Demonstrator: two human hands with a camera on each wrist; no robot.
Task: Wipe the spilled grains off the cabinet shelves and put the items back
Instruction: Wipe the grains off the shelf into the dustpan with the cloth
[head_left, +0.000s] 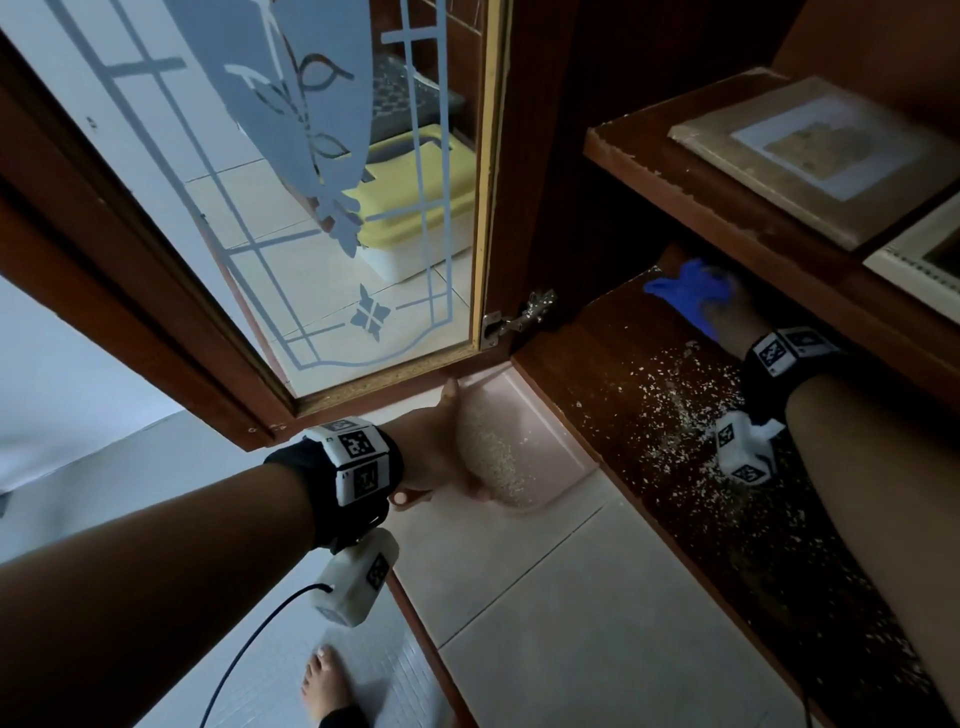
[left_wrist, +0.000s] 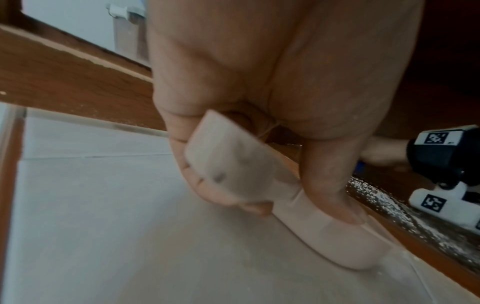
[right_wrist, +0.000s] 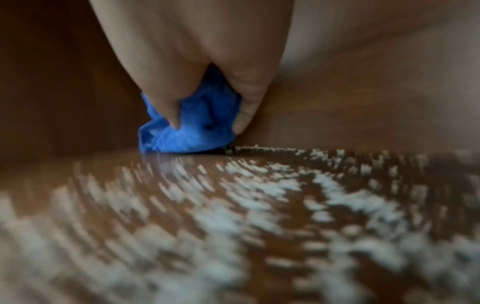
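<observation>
White grains (head_left: 680, 410) lie scattered over the dark wooden lower shelf (head_left: 613, 332); they show blurred in the right wrist view as grains (right_wrist: 259, 205). My right hand (head_left: 727, 306) reaches deep under the upper shelf and grips a bunched blue cloth (head_left: 685, 286), pressed at the shelf's back corner as cloth (right_wrist: 192, 123). My left hand (head_left: 441, 441) grips the handle of a pink dustpan (head_left: 524, 415) held against the shelf's front edge, with a heap of grains (head_left: 488, 457) in it. The left wrist view shows fingers curled round the pink handle (left_wrist: 233, 164).
The glass cabinet door (head_left: 311, 208) stands open to the left. On the upper shelf (head_left: 675, 176) lie a flat brown book or frame (head_left: 810, 150) and a white frame (head_left: 924, 254). A tiled floor (head_left: 571, 597) lies below, with my bare foot (head_left: 327, 686) on it.
</observation>
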